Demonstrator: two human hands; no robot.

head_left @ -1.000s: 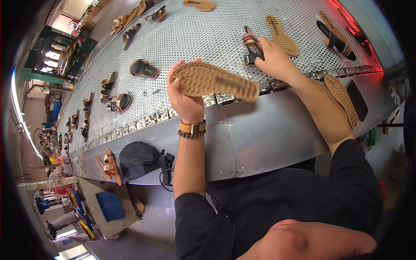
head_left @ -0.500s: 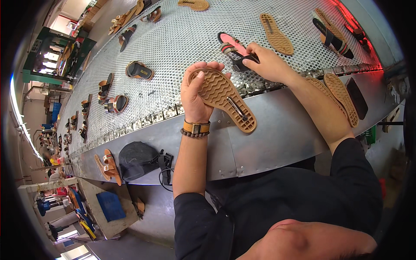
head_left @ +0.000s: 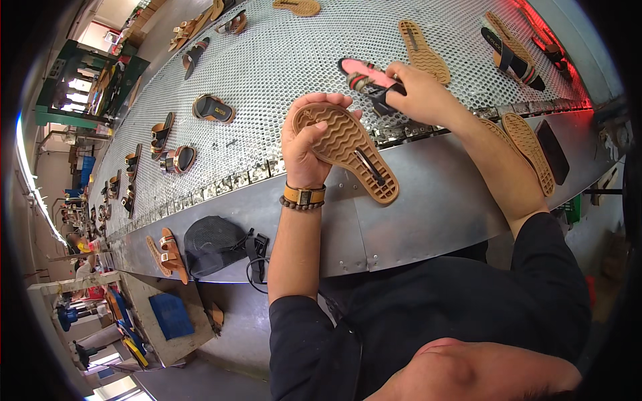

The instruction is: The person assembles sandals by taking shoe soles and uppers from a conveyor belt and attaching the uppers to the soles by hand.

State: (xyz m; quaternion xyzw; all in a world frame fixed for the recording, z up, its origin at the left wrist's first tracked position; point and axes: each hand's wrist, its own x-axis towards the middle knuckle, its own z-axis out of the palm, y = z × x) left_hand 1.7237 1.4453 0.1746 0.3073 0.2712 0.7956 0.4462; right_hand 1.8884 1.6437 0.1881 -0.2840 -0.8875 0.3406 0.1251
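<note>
My left hand [head_left: 306, 146] is closed around a tan shoe sole [head_left: 346, 148], its wavy tread facing up and its narrower end pointing toward me. The thumb lies across the tread and the fingers go behind the sole's far edge. My right hand [head_left: 419, 95] grips a sandal [head_left: 366, 72] with a pink footbed and dark straps, one of them striped. That sandal is tilted over the near edge of the metal mesh belt [head_left: 281, 63]. Beyond my right hand a tan sole [head_left: 424, 52] lies on the mesh.
A metal ledge [head_left: 394, 227] runs along the belt's near side. Soles [head_left: 529, 154] and a black phone-like slab [head_left: 554, 152] lie on it at right. Left are a black mesh cap [head_left: 212, 246] and a brown sandal [head_left: 172, 255]. Several sandals sit on the belt; red light glows far right.
My right hand has lifted the pink-footbed sandal slightly and moved it a little right. My left hand and its sole have hardly moved.
</note>
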